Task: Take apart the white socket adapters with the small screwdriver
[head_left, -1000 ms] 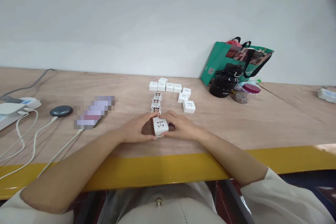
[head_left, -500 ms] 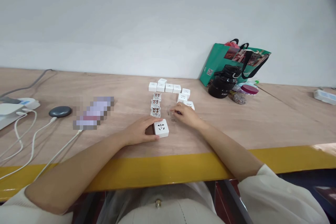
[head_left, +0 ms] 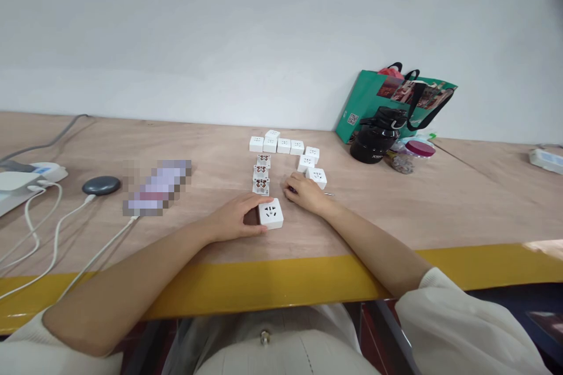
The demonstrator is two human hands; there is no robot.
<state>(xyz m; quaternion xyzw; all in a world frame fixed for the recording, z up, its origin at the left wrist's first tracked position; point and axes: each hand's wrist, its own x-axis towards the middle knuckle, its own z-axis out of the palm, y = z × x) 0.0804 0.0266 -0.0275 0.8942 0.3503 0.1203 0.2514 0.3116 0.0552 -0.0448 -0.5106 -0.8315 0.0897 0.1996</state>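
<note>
wooden table [head_left: 211, 170], pale wall [head_left: 220, 41]; left grip [head_left: 235, 218] loosely holding socket [head_left: 271, 215], right grip [head_left: 305, 192] clasping tool [head_left: 329, 194]

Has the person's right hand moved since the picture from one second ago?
Yes: the right hand has left the socket at the left hand and moved slightly right and farther from the yellow table edge.

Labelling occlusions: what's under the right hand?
Part of a dark object shows in the right hand; a thin metal shaft pokes out near the wrist. Whether they join is hidden, as is the tabletop beneath the palm and anything there.
</note>
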